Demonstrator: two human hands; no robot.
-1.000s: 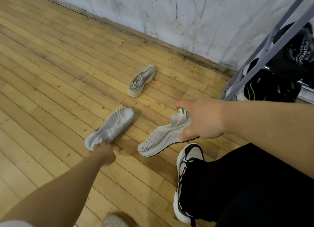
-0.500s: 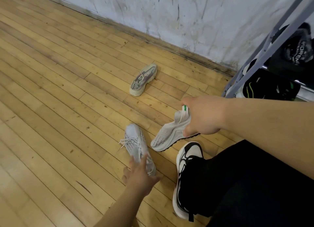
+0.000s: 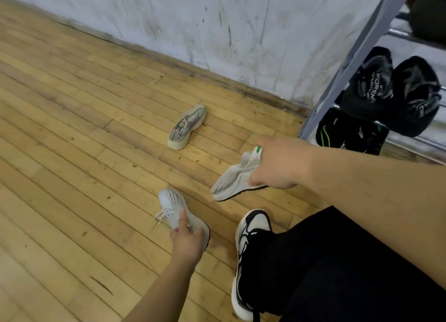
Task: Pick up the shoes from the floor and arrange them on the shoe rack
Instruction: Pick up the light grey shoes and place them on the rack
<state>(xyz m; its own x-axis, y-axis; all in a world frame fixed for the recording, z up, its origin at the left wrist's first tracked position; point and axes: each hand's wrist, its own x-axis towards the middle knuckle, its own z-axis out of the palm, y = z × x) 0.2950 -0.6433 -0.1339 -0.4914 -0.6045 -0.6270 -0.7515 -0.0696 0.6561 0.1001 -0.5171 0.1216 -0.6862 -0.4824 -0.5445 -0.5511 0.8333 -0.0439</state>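
Note:
My left hand [image 3: 187, 241] grips the heel end of a white laced sneaker [image 3: 172, 204], its toe pointing away from me just above the wooden floor. My right hand [image 3: 277, 163] holds a white knit slip-on shoe [image 3: 231, 180] with a green tab by its collar, toe hanging down to the left. A grey and purple sneaker [image 3: 187, 126] lies alone on the floor near the wall. The grey metal shoe rack [image 3: 357, 56] stands at the right, with black shoes [image 3: 395, 90] on its shelves.
My own foot in a white and black sneaker [image 3: 251, 254] and a black trouser leg [image 3: 337, 268] fill the lower right. A scuffed white wall [image 3: 217, 27] with a baseboard runs behind the floor. Bare floorboards [image 3: 60, 152] stretch to the left.
My left hand has carried the white laced sneaker from the left toward me and turned its toe away. My right hand with the slip-on has drifted a little toward the rack.

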